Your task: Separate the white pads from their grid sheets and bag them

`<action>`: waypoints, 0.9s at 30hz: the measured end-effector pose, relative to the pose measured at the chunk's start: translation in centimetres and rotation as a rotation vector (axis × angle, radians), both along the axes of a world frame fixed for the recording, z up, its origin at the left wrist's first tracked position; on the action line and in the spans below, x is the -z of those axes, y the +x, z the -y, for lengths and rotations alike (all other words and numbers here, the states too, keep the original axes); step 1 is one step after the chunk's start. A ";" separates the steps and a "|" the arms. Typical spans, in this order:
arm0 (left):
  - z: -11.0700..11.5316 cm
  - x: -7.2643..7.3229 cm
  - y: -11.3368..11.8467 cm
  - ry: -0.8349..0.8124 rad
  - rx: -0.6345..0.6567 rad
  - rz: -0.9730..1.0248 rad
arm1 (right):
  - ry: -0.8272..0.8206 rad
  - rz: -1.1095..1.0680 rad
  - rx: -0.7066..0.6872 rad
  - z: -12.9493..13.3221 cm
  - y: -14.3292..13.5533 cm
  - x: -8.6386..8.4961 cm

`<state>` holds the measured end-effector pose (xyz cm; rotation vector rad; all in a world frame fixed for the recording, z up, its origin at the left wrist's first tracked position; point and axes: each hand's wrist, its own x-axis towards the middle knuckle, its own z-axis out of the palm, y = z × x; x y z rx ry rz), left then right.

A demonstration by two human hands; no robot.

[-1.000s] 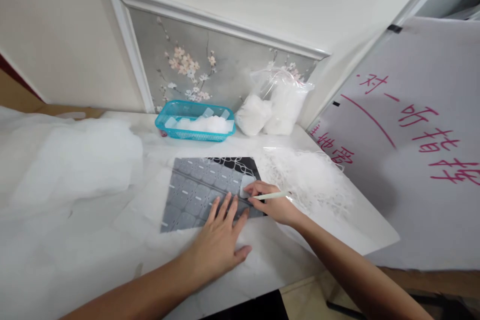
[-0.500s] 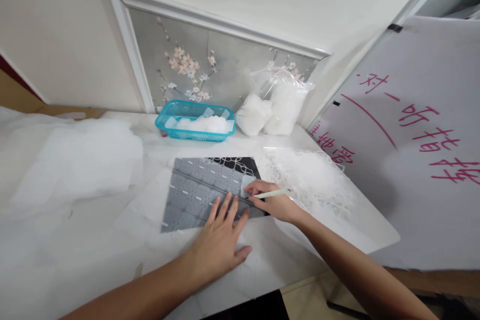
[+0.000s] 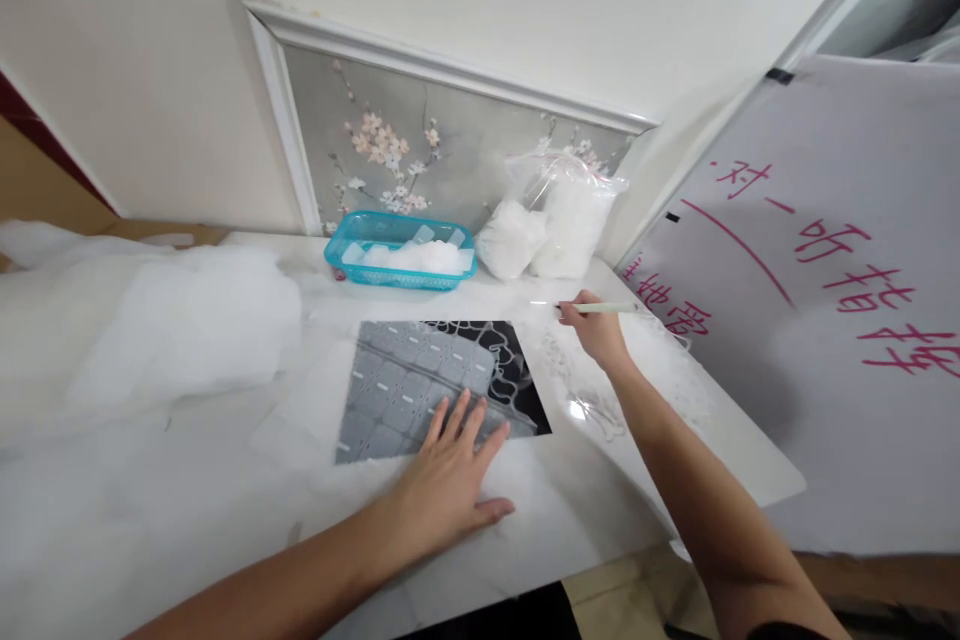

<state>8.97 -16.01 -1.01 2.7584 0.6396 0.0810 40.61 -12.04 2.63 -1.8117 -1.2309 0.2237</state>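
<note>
My left hand (image 3: 450, 470) lies flat with spread fingers, its fingertips on a grey translucent sheet (image 3: 397, 385) marked with rows of rounded shapes and small white slots. Under the sheet is a black mat (image 3: 536, 410), bare at its right side, where thin curly offcuts (image 3: 506, 365) cross it. Farther right and back, my right hand (image 3: 596, 325) is closed on a slim pale-green pen-like tool (image 3: 611, 307), its dark tip pointing left. The hand is above the near-left part of a heap of white stringy scraps (image 3: 667, 370). Whether its fingertips pinch anything else is hard to see.
Behind the sheet stands a blue plastic basket (image 3: 341, 255) holding white fluffy material and small clear pieces. Clear bags (image 3: 566, 220) of white stuffing lean by the wall. A large white bundle (image 3: 187, 320) covers the left. A whiteboard (image 3: 840, 170) with red writing borders the right.
My right hand has moved right and away from the sheet with the tool. The small pale piece at its fingertips is no longer on the sheet's right edge. My left hand stays put.
</note>
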 end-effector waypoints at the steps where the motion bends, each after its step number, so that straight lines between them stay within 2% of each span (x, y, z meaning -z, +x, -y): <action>1: -0.3 -0.3 -0.2 -0.002 -0.001 -0.005 | 0.022 0.044 0.027 -0.4 0.2 -0.5; 4: -1.7 -0.7 -1.2 0.072 -0.047 -0.029 | 0.078 0.183 0.004 -0.5 -1.7 -0.8; 6: -2.5 -0.3 -2.1 0.145 -0.075 -0.042 | 0.089 0.238 -0.162 0.4 -4.5 0.1; 9: -3.1 0.9 -3.1 0.206 -0.072 0.009 | 0.027 0.301 -0.486 2.5 -9.0 1.8; 12: -2.9 1.7 -3.5 0.219 -0.064 0.058 | -0.123 0.191 -0.581 4.2 -11.7 2.8; 14: -2.7 1.7 -3.5 0.199 -0.071 0.051 | -0.183 0.083 -0.591 4.6 -12.3 2.9; 17: -2.6 1.3 -3.5 0.159 -0.070 0.041 | -0.187 0.005 -0.618 4.3 -12.1 3.0; 27: -2.8 0.6 -3.7 0.092 -0.058 0.012 | -0.147 0.022 -0.679 3.5 -11.6 3.4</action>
